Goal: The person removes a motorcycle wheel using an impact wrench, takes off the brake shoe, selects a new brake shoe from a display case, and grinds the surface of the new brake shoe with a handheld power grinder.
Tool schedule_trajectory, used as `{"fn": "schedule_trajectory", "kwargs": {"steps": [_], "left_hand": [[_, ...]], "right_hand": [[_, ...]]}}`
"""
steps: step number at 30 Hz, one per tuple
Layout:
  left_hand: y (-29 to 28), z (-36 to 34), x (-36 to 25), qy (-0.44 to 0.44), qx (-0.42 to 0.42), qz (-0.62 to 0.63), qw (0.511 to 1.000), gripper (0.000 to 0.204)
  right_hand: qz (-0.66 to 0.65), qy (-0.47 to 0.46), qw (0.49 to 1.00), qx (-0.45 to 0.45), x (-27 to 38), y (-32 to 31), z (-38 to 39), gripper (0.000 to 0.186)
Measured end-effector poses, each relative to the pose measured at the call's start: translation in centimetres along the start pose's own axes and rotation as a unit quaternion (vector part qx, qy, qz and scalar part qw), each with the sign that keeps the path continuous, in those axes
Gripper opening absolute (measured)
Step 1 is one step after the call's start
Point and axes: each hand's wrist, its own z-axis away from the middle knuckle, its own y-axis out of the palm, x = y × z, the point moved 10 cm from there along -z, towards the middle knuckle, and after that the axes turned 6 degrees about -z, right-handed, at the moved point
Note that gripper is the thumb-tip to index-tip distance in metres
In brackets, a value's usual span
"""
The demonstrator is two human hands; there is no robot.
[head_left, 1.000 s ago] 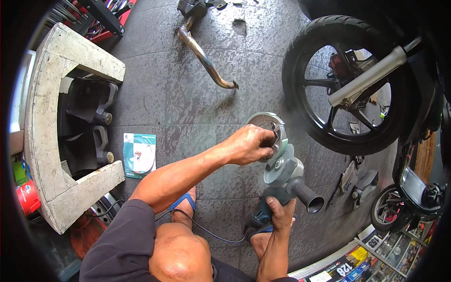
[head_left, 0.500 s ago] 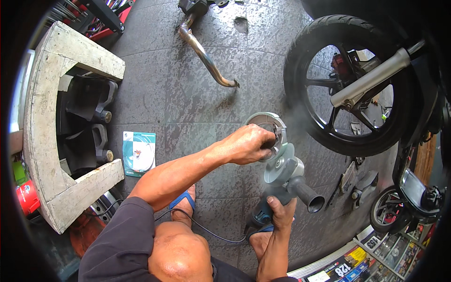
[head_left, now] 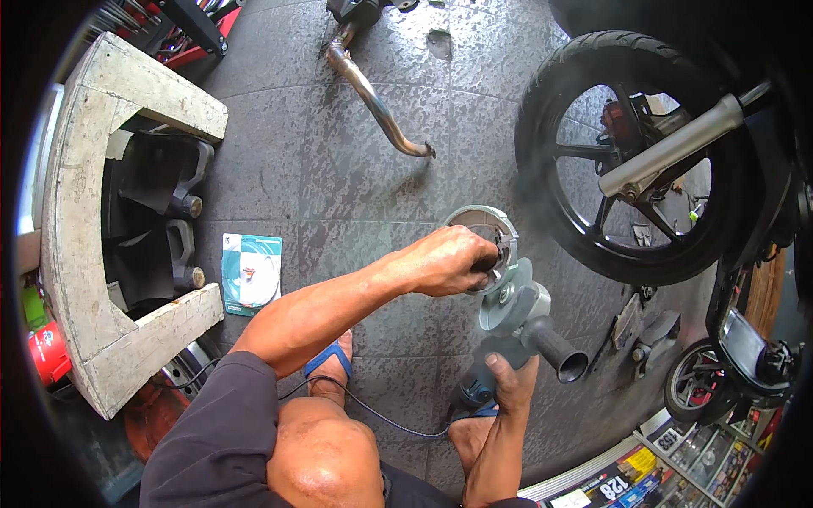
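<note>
My left hand is closed on a pair of brake shoes, curved grey-silver pieces forming a rough ring. Its fingers hide part of the near side. My right hand grips the body of an angle grinder, with the thumb along the top. The grinder's pale disc faces up at a tilt, right at the lower edge of the brake shoes; whether they touch I cannot tell. A black side handle sticks out to the right, with no hand on it. Hazy dust hangs near the disc and wheel.
The grinder's cord runs across the tiles between my feet. Right of my hands stands a motorcycle wheel. A bent exhaust pipe lies ahead. On the left are a worn whitish wooden stand and a flat blister package.
The grinder and my right hand have shifted very slightly to the right. Both hands keep their hold, and the darker haze by the wheel has changed shape.
</note>
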Motion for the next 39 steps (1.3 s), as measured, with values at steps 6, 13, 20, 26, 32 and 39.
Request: {"fn": "schedule_trajectory", "kwargs": {"steps": [6, 13, 20, 26, 32, 39], "left_hand": [[-0.58, -0.17, -0.12, 0.002, 0.0, -0.012, 1.0, 0.018], [-0.65, 0.06, -0.11, 0.011, 0.008, -0.033, 0.999, 0.016], [-0.69, -0.14, 0.05, 0.001, 0.038, -0.033, 0.999, 0.016], [-0.41, 0.17, 0.39, 0.003, 0.045, -0.035, 0.998, 0.016], [-0.69, 0.01, 0.2, 0.003, 0.05, -0.043, 0.998, 0.017], [-0.57, 0.2, 0.4, -0.005, 0.069, -0.05, 0.996, 0.018]], "right_hand": [[0.0, 0.003, 1.0, 0.015, -0.29, 0.02, -0.06, 0.057], [-0.002, 0.006, 1.0, 0.005, 0.15, 0.29, -0.05, 0.054], [0.048, -0.021, 0.998, -0.015, 0.18, -0.24, -0.13, 0.064], [0.07, -0.027, 0.997, -0.011, 0.22, -0.13, -0.25, 0.059], [0.055, -0.006, 0.998, -0.003, -0.11, -0.02, 0.03, 0.059], [0.04, -0.02, 0.999, -0.009, 0.35, 0.37, -0.12, 0.059]]}}
